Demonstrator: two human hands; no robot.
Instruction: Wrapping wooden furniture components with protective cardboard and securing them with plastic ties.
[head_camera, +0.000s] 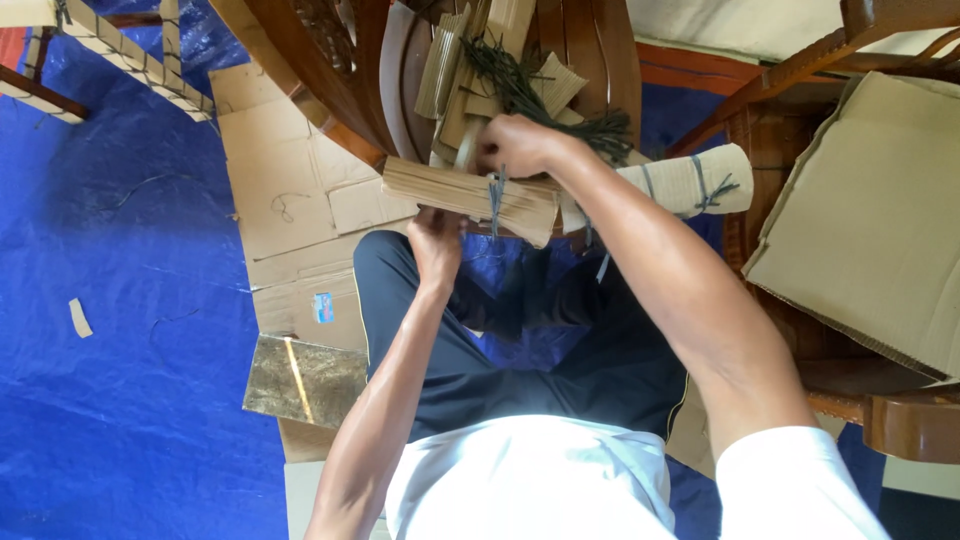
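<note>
My left hand (437, 243) grips the underside of a tied bundle of corrugated cardboard strips (440, 192), bound with a dark string. Above it, my right hand (520, 143) is closed on a cardboard strip in the loose pile (470, 80) lying on the wooden chair seat (600, 60). Dark green strings (520, 85) lie across that pile. A rolled, tied cardboard bundle (690, 180) rests to the right, behind my right forearm. I sit cross-legged in dark trousers and a white shirt.
Flattened cardboard sheets (290, 200) lie on a blue tarp (110, 300) at my left, with a shiny gold sheet (300, 380) near my knee. A large cardboard panel (870, 230) leans on wooden furniture at right. A woven chair (100, 50) stands top left.
</note>
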